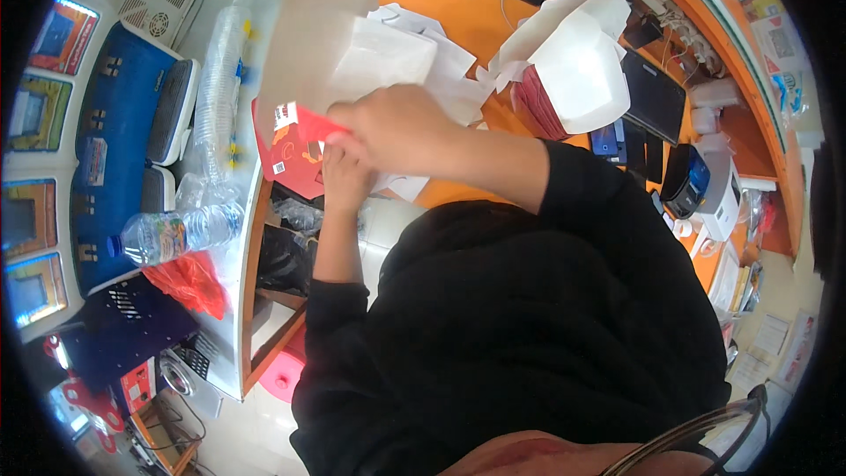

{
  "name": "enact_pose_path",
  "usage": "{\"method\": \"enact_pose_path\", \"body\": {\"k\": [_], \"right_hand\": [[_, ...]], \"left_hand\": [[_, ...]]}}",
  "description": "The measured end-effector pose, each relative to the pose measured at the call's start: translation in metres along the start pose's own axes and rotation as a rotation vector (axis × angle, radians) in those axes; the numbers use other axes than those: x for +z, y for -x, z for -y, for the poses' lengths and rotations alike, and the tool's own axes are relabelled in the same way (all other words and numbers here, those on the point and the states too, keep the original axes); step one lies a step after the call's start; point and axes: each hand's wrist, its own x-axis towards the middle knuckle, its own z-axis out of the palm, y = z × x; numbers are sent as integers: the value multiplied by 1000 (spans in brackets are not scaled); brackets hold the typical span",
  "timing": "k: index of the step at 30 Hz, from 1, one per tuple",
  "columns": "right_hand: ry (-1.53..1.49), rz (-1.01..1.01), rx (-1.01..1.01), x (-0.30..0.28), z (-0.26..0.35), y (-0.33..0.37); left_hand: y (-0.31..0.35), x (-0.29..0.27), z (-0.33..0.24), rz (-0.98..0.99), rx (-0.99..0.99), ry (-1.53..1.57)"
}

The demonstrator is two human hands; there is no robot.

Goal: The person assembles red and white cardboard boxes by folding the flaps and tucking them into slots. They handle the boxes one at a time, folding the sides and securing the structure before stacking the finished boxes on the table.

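Observation:
A red printed cardboard food box (291, 159), partly folded, is between my hands above the left side of the orange table. Its pale inner side rises as a tall panel toward the top and looks smeared by motion. My right hand (397, 128) is closed at a red flap of the box, its fingers blurred. Just below it, my left hand (346, 178) pinches the box near the same flap. Behind my hands lie white paper sheets (383, 57). Farther right stands a stack of box blanks (564, 70), white inside and red outside.
On the orange table (458, 13) are a dark tablet (654, 97), a blue phone (608, 143) and a white card machine (721, 194). The left counter holds stacked clear cups (220, 79), a water bottle (167, 236) and a red plastic bag (189, 284).

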Motion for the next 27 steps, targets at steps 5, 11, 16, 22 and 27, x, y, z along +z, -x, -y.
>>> {"method": "enact_pose_path", "body": {"k": [5, 11, 16, 22, 27], "right_hand": [[54, 46, 15, 50, -11, -20], [74, 74, 120, 61, -32, -17], [122, 143, 155, 68, -40, -18], [144, 196, 181, 74, -43, -24], [134, 99, 157, 86, -43, -18]], "left_hand": [[-5, 3, -6, 37, -212, 131], [-10, 7, 4, -94, 121, 20], [-8, 17, 6, -136, 23, 37], [-14, 21, -2, -226, -67, 189], [-16, 20, -3, -197, -96, 323]]}}
